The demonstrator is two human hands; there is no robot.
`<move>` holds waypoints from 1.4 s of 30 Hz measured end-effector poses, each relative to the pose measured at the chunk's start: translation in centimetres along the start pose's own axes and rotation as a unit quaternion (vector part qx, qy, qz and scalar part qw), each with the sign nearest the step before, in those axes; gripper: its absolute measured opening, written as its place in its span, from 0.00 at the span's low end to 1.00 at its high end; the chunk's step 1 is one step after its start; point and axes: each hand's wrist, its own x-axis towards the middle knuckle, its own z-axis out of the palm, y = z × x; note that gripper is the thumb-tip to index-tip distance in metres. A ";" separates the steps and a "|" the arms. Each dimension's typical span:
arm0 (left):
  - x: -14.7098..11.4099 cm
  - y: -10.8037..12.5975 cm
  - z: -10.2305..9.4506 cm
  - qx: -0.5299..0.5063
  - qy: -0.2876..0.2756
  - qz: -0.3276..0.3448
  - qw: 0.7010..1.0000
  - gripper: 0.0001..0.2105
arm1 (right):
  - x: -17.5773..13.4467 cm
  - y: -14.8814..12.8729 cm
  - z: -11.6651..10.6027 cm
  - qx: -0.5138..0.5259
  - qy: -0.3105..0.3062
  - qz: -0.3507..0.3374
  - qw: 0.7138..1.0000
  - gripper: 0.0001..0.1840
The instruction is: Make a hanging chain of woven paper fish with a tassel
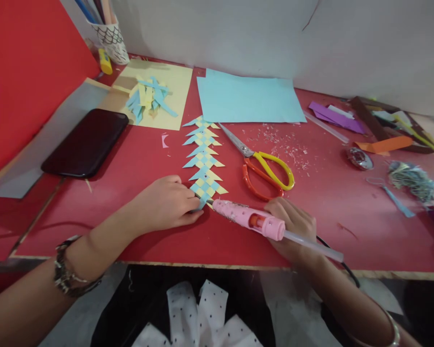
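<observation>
A woven paper braid (205, 159) of light blue and pale yellow strips, with pointed tips along both sides, lies lengthwise on the red table. My left hand (169, 202) is closed at its near end, fingertips pinching the paper there. In my right hand (292, 224) is a pink hot glue gun (246, 217), gripped from below and behind. Its nozzle points left and touches or nearly touches the braid's near end; I cannot tell which. A clear glue stick (314, 246) sticks out of its back. Scissors (264, 168) with yellow and orange handles lie just beyond the gun.
Light blue sheets (251, 99) lie behind the braid. Cut strips (152, 96) rest on a pale yellow sheet (179, 79). A black phone (87, 144) is at left, a patterned pen cup (112, 41) behind it. Paper scraps, a tassel (398, 201) and an open box are at right.
</observation>
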 end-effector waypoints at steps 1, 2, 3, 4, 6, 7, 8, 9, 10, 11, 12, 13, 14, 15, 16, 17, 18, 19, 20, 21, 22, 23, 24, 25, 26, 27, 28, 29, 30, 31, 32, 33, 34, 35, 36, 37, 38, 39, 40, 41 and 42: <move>0.0 0.0 0.0 0.000 -0.001 0.000 1.000 0.18 | 0.1 0.0 0.0 0.009 -0.001 -0.003 1.000 0.15; 0.0 0.0 0.0 0.000 -0.002 0.000 1.000 0.17 | 0.1 0.0 -0.1 0.017 -0.004 -0.008 1.000 0.16; 0.1 0.0 0.0 0.000 -0.005 0.000 1.000 0.17 | 0.2 0.0 -0.1 0.024 -0.007 -0.014 1.000 0.17; 0.1 0.0 0.0 0.000 -0.008 -0.001 1.000 0.17 | 0.3 0.0 -0.2 0.030 -0.009 -0.019 0.999 0.17; 0.1 0.0 0.0 -0.003 -0.012 -0.005 1.000 0.17 | 0.5 -0.1 -0.3 0.035 -0.012 -0.021 0.999 0.19; 0.1 0.0 0.1 -0.005 -0.013 -0.008 1.000 0.17 | 0.5 -0.1 -0.3 0.034 -0.011 -0.018 0.999 0.20; 0.1 0.0 0.1 -0.009 -0.016 -0.010 1.000 0.17 | 0.6 -0.1 -0.3 0.032 -0.012 -0.015 0.999 0.20; 0.1 0.0 0.1 -0.011 -0.018 -0.011 1.000 0.17 | 0.6 -0.1 -0.3 0.027 -0.010 -0.013 0.999 0.21; 0.1 0.0 0.0 -0.013 -0.023 -0.010 1.000 0.17 | 0.6 -0.1 -0.3 0.023 -0.007 -0.014 1.000 0.21; 0.1 0.0 0.0 -0.014 -0.028 -0.008 0.999 0.17 | 0.6 -0.1 -0.3 0.021 -0.002 -0.016 1.000 0.21; 0.1 -0.1 0.0 -0.013 -0.032 -0.006 0.999 0.17 | 0.6 -0.1 -0.2 0.020 0.005 -0.020 1.000 0.21; 0.1 -0.1 0.0 -0.013 -0.034 -0.003 0.999 0.17 | 0.6 -0.2 -0.2 0.022 0.011 -0.024 0.999 0.21; 0.1 -0.1 0.0 -0.013 -0.035 -0.003 0.999 0.17 | 0.6 -0.2 -0.2 0.025 0.015 -0.026 0.999 0.21; 0.1 -0.1 -0.1 -0.014 -0.035 -0.003 0.999 0.17 | 0.6 -0.2 -0.1 0.028 0.017 -0.027 0.999 0.21; 0.1 -0.1 -0.1 -0.015 -0.034 -0.003 0.999 0.17 | 0.6 -0.2 -0.1 0.031 0.017 -0.026 0.999 0.21; 0.1 -0.1 -0.1 -0.017 -0.031 -0.003 0.999 0.17 | 0.6 -0.1 -0.1 0.032 0.016 -0.028 0.999 0.21; 0.1 -0.1 -0.1 -0.019 -0.028 -0.004 0.999 0.17 | 0.6 -0.1 -0.1 0.033 0.015 -0.029 0.999 0.21; 0.1 -0.1 -0.1 -0.020 -0.025 -0.004 0.999 0.17 | 0.6 -0.1 0.0 0.035 0.013 -0.030 0.999 0.21; 0.1 -0.1 -0.1 -0.022 -0.025 -0.004 0.999 0.17 | 0.6 0.0 0.0 0.039 0.008 -0.031 0.999 0.21; 0.2 -0.1 -0.1 -0.022 -0.025 -0.004 0.999 0.17 | 0.6 0.1 0.0 0.044 0.002 -0.032 0.999 0.20; 0.2 -0.1 -0.1 -0.023 -0.028 -0.005 0.999 0.17 | 0.5 0.1 0.0 0.049 -0.005 -0.032 0.998 0.20; 0.2 0.0 -0.1 -0.023 -0.032 -0.006 0.999 0.17 | 0.5 0.2 0.0 0.054 -0.010 -0.033 0.998 0.19; 0.2 0.0 -0.1 -0.023 -0.036 -0.007 0.999 0.17 | 0.5 0.2 0.1 0.058 -0.013 -0.034 0.998 0.18; 0.1 0.0 -0.1 -0.022 -0.041 -0.009 0.999 0.17 | 0.4 0.2 0.1 0.062 -0.014 -0.035 0.997 0.17; 0.1 0.0 0.0 -0.022 -0.045 -0.012 0.999 0.17 | 0.4 0.2 0.1 0.065 -0.014 -0.035 0.997 0.16; 0.1 0.0 0.0 -0.022 -0.049 -0.014 0.998 0.17 | 0.4 0.2 0.1 0.067 -0.013 -0.033 0.997 0.16; 0.1 -0.1 0.0 -0.023 -0.053 -0.016 0.998 0.17 | 0.4 0.1 0.1 0.069 -0.013 -0.031 0.997 0.16; 0.2 -0.1 0.0 -0.025 -0.056 -0.017 0.998 0.17 | 0.4 0.1 0.1 0.071 -0.012 -0.029 0.997 0.16; 0.2 -0.1 0.0 -0.027 -0.058 -0.016 0.998 0.17 | 0.4 0.1 0.1 0.071 -0.011 -0.028 0.997 0.16; 0.2 -0.1 0.0 -0.028 -0.058 -0.015 0.998 0.17 | 0.4 0.0 0.1 0.069 -0.010 -0.028 0.997 0.16; 0.2 -0.1 0.0 -0.029 -0.059 -0.013 0.998 0.17 | 0.4 0.0 0.2 0.067 -0.008 -0.028 0.997 0.16; 0.2 -0.1 0.0 -0.028 -0.060 -0.012 0.998 0.17 | 0.4 0.0 0.2 0.064 -0.007 -0.029 0.997 0.17; 0.2 -0.2 0.0 -0.027 -0.061 -0.012 0.998 0.17 | 0.4 0.0 0.2 0.062 -0.006 -0.030 0.998 0.17; 0.2 -0.2 0.0 -0.026 -0.061 -0.013 0.998 0.17 | 0.5 0.0 0.2 0.061 -0.005 -0.031 0.998 0.18; 0.2 -0.2 0.0 -0.025 -0.062 -0.014 0.998 0.17 | 0.5 0.0 0.2 0.062 -0.005 -0.030 0.998 0.18; 0.2 -0.1 0.0 -0.025 -0.062 -0.014 0.998 0.17 | 0.5 0.0 0.2 0.062 -0.005 -0.030 0.998 0.18; 0.2 -0.1 0.0 -0.024 -0.061 -0.014 0.998 0.17 | 0.4 0.0 0.2 0.062 -0.005 -0.028 0.998 0.18; 0.2 -0.1 0.0 -0.023 -0.060 -0.015 0.998 0.17 | 0.4 0.0 0.2 0.061 -0.005 -0.027 0.998 0.18; 0.2 -0.1 0.0 -0.022 -0.058 -0.015 0.998 0.17 | 0.4 0.0 0.2 0.059 -0.005 -0.027 0.998 0.18; 0.2 -0.1 0.0 -0.022 -0.057 -0.016 0.998 0.17 | 0.4 0.0 0.2 0.056 -0.005 -0.028 0.998 0.18; 0.2 -0.1 0.0 -0.021 -0.057 -0.016 0.998 0.17 | 0.4 0.0 0.2 0.055 -0.004 -0.029 0.998 0.17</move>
